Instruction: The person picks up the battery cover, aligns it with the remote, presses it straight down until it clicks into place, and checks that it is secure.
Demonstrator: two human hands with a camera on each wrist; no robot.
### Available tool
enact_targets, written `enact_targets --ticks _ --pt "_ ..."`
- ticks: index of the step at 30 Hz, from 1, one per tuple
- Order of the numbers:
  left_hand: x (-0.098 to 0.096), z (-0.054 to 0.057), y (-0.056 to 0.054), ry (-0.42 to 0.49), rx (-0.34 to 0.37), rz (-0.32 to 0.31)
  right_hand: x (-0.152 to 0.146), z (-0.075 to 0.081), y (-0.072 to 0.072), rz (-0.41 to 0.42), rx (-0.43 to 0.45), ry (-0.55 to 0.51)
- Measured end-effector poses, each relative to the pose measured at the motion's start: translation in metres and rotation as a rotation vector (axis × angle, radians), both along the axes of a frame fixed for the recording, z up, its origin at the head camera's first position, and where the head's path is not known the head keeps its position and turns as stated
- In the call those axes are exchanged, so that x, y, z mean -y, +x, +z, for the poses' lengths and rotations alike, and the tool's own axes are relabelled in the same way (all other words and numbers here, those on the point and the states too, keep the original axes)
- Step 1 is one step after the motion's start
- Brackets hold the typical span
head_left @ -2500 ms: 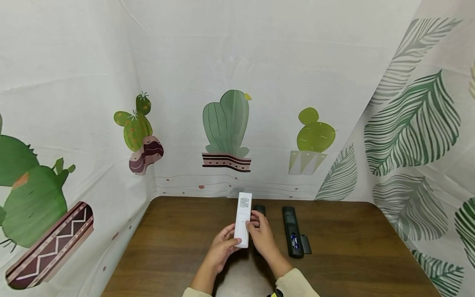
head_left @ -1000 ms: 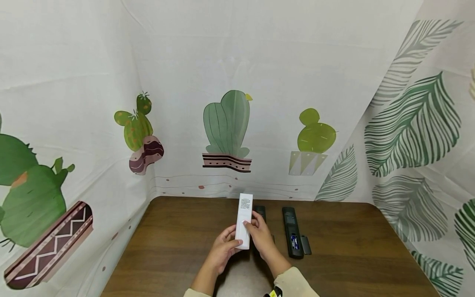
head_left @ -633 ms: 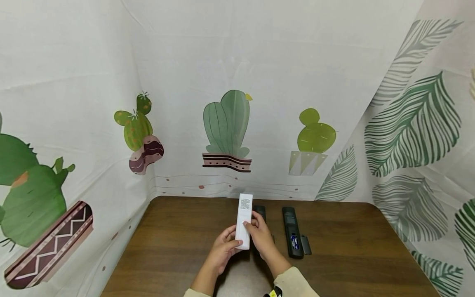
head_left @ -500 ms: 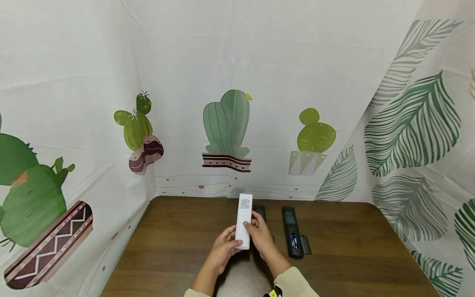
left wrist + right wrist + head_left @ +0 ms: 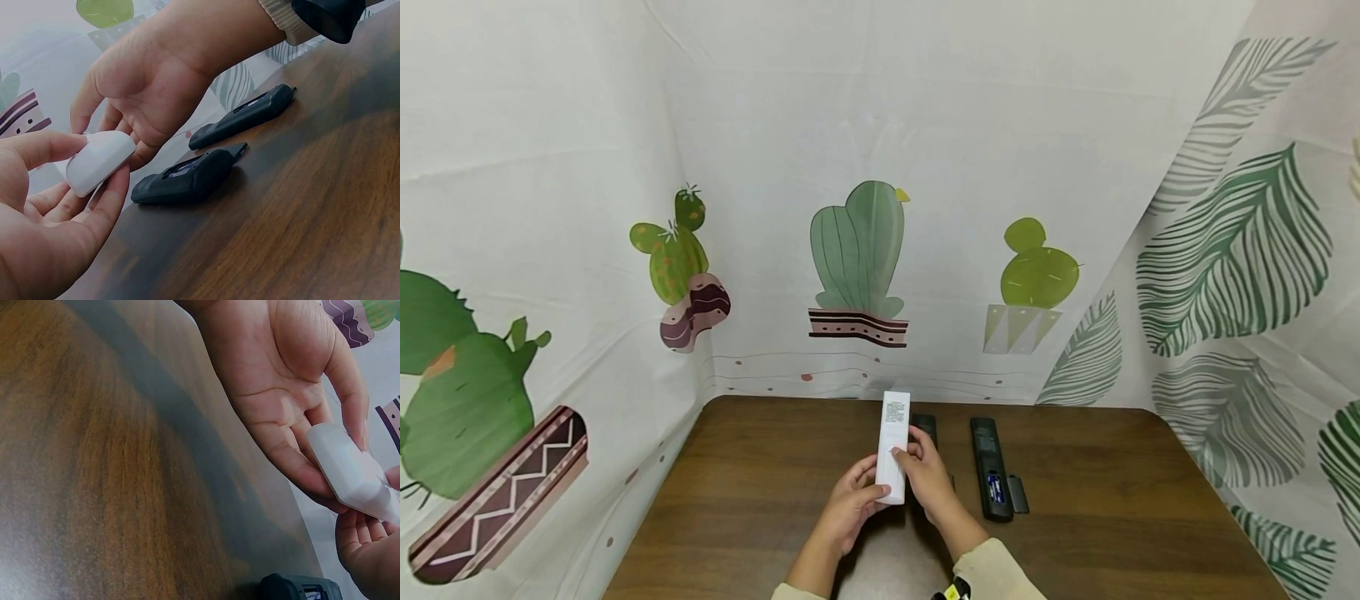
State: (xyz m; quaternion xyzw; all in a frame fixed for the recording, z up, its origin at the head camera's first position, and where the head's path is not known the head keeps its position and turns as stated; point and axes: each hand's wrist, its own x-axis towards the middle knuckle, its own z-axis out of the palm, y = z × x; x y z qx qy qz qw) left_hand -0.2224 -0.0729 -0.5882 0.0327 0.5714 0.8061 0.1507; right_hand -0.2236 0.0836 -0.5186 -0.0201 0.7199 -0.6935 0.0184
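Observation:
A slim white remote control [image 5: 893, 429] is held up over the table, its back with a printed label facing up. My left hand [image 5: 850, 507] grips its lower end, thumb on the near corner and fingers beneath. From the right side my right hand [image 5: 929, 477] holds it too, with the thumb pressing on the middle of the back and the fingers around the far edge. In the left wrist view the white remote [image 5: 103, 159] shows end-on between both hands. The right wrist view shows the rounded end of the remote [image 5: 350, 472].
Two black remotes lie on the brown wooden table [image 5: 1097, 500]. The right one [image 5: 990, 467] has batteries showing, with its loose cover [image 5: 1018, 494] beside it. The other black remote [image 5: 181, 180], with its compartment uncovered, is partly behind my right hand. Patterned cloth [image 5: 955, 150] hangs behind.
Since the earliest frame my right thumb has shifted slightly left on the remote's back, and both hands moved a touch right. Over the last second nothing visibly moves.

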Motion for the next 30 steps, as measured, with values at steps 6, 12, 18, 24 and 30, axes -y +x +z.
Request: enact_targets --ticks 6,12,18,24,30 --pt "-0.001 0.0 0.0 0.003 0.001 0.003 0.0 -0.006 -0.003 -0.003 0.025 0.0" --pt "-0.001 -0.001 0.0 0.01 0.002 0.006 -0.002 -0.033 -0.017 -0.011 0.023 0.018" --pt "-0.001 -0.001 0.0 0.014 0.004 0.007 -0.002 -0.037 -0.019 -0.015 0.029 -0.001" --pt "-0.002 -0.001 -0.001 0.017 0.002 0.007 -0.002 -0.038 -0.02 -0.02 0.029 -0.008" --pt "-0.002 -0.001 -0.001 0.017 0.002 0.003 -0.002 -0.037 -0.019 -0.025 0.033 0.0"
